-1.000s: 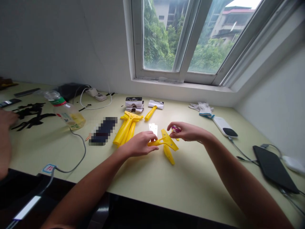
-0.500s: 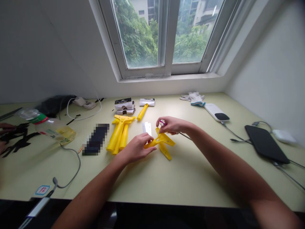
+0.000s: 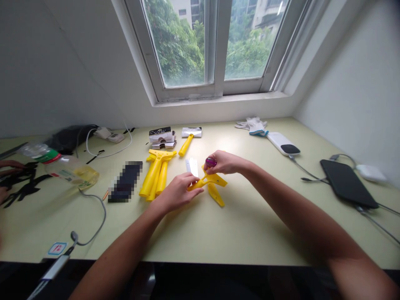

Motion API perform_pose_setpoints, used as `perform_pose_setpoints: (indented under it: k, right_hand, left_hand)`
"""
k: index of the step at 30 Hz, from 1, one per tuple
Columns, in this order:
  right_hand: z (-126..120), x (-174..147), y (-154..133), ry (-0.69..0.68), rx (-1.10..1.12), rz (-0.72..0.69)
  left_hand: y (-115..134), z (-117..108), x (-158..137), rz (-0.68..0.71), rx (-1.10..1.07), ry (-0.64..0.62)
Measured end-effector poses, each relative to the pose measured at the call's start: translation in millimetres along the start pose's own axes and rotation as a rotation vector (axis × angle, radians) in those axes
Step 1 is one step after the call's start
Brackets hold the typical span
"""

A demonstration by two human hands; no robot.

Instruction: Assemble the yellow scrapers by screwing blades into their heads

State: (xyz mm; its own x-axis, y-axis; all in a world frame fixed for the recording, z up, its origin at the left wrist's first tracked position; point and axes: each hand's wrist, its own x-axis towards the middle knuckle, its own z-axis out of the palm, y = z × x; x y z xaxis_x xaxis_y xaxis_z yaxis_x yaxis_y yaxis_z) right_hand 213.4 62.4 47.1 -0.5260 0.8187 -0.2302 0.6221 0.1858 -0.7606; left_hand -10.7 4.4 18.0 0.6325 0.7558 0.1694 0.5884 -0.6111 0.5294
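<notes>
My left hand is closed around the grip of a yellow plastic scraper, whose wide head points to the right. Over that head my right hand pinches a purple-handled tool that looks like a small screwdriver; its tip is hidden. A loose yellow plate with small holes lies just below the scraper head. Flat whitish metal blades rest on the table behind my left hand. Several more yellow scrapers are stacked to the left.
Small boxes and a scraper with a covered head sit farther back. White gloves, a white device and a black phone with cables are on the right. At left lie a bottle and another person's hand.
My right hand has turned a little, and more of the purple handle shows now. My left hand keeps its grip on the scraper. The whole view has shifted slightly.
</notes>
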Motion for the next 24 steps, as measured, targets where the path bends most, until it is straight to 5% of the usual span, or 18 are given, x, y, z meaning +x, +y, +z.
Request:
perform_pose_setpoints:
  k: [16, 21, 24]
  right_hand:
    - [17, -12, -20, 0.156, -0.59, -0.08]
    - [-18, -22, -14, 0.231, -0.622, 0.011]
    - [-51, -30, 8, 0.203, -0.676, 0.244]
  left_hand:
    - [-1, 7, -1, -0.009, 0.114, -0.061]
    - [-1, 4, -1, -0.029, 0.113, -0.014]
    - [-3, 2, 0, -0.088, 0.111, 0.067]
